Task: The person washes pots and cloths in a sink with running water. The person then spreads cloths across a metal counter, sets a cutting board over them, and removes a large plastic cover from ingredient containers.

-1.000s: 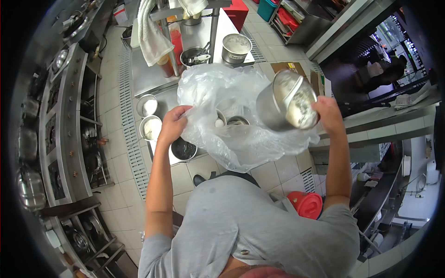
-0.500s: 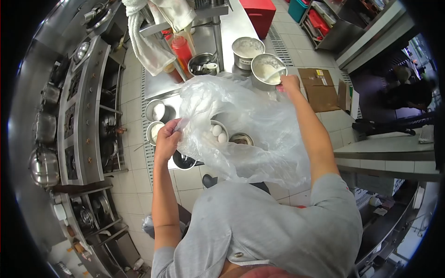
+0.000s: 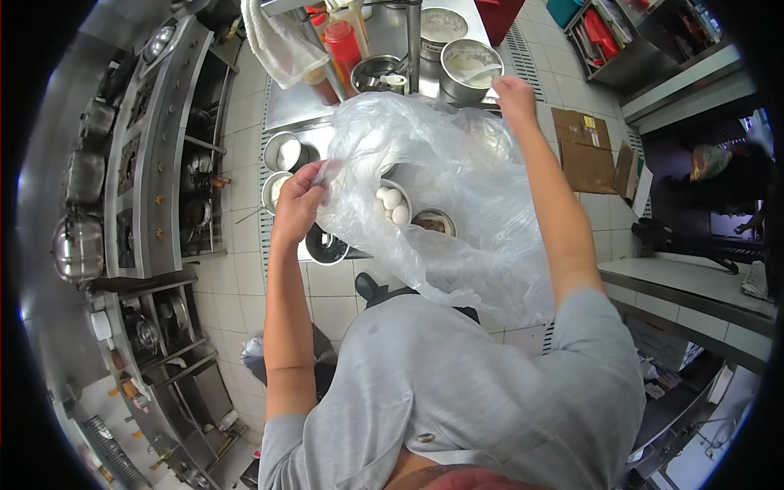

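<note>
A large, crumpled sheet of clear plastic [image 3: 482, 220] stretches between my hands over the work table. My left hand [image 3: 300, 200] is closed, pinching its left edge between thumb and fingers. At the far right my right hand [image 3: 516, 96] is also closed, pinching what looks like the sheet's far edge; the fingertips are partly hidden. Just beyond it stands a metal container [image 3: 459, 86] of white powder with a white scoop [image 3: 480, 73] in it. Close to my left hand, white eggs [image 3: 392, 200] sit in a bowl partly under the plastic, beside a small round dish [image 3: 434, 220].
Two small metal containers [image 3: 284, 152] with white contents stand left of the sheet. A dark bowl [image 3: 328, 247] lies near the table's front edge. Red squeeze bottle [image 3: 343, 45] and hanging towel [image 3: 282, 49] are at the back. Flattened cardboard [image 3: 583, 151] lies right; stoves [image 3: 155, 163] line the left.
The view has shifted, so the table appears higher in the picture. Both hands keep their pinch, and the plastic's folds have moved slightly, showing more of the eggs.
</note>
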Motion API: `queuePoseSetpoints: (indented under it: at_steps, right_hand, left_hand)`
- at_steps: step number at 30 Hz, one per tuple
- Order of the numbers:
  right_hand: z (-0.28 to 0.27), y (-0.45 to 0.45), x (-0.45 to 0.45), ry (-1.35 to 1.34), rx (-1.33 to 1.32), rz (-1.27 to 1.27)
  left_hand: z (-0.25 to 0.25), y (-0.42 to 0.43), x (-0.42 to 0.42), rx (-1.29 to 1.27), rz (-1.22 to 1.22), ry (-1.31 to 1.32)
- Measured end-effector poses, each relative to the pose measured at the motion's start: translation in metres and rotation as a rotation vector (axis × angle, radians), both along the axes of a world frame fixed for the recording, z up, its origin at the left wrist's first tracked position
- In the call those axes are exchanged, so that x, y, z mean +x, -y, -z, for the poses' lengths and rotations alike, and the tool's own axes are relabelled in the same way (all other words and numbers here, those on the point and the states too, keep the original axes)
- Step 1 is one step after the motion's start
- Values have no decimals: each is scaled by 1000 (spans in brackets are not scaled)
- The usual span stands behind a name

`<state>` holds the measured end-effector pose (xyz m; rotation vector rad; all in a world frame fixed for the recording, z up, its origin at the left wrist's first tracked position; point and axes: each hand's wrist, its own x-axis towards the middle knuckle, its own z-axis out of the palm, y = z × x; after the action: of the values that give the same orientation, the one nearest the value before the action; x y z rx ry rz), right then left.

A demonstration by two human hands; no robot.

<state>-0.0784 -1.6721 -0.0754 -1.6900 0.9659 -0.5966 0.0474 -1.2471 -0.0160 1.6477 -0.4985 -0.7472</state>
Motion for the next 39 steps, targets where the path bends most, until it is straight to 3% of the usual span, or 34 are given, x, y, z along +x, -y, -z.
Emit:
queuePoseSetpoints:
  at_steps: [1,3,5,7,9,11,14,17,23,27,30,37,39]
  right_hand:
    - [-30,-34,-19,100,-135,-32]
    - [-48,-94,-58,306,-67,-391]
    - [-33,-158,-81,153,-146,-631]
    - [-16,-201,-75,-47,-192,-667]
    - [22,-208,-49,-251,-165,-552]
    - [83,-199,-12,-410,-373,-580]
    - [104,-200,29,-453,-119,-525]
    - [131,-204,49,-221,283,-461]
    - [149,-217,74,-396,-88,-212]
    - [133,-203,76,-440,-168,-144]
    - [129,-185,61,-301,-546,-29]
    - [-36,-188,-34,-436,-12,-156]
    - [-61,-200,-67,-464,-45,-128]
  left_hand:
    - [2,-1,2,-13,-7,-7]
    - [6,-5,7,-33,-15,-25]
    - [8,-8,12,-54,-3,-31]
    - [5,-10,11,-60,-13,-41]
    - [1,-13,12,-85,-3,-51]
    - [-4,-20,15,-120,22,-61]
    - [-28,-21,9,-206,-13,-118]
    - [-23,-28,17,-197,9,-85]
    - [-11,-32,18,-129,21,-28]
    - [-7,-30,24,-103,27,30]
    - [-4,-18,30,-168,54,10]
    - [-16,32,46,-201,101,105]
    - [-11,46,52,-189,124,176]
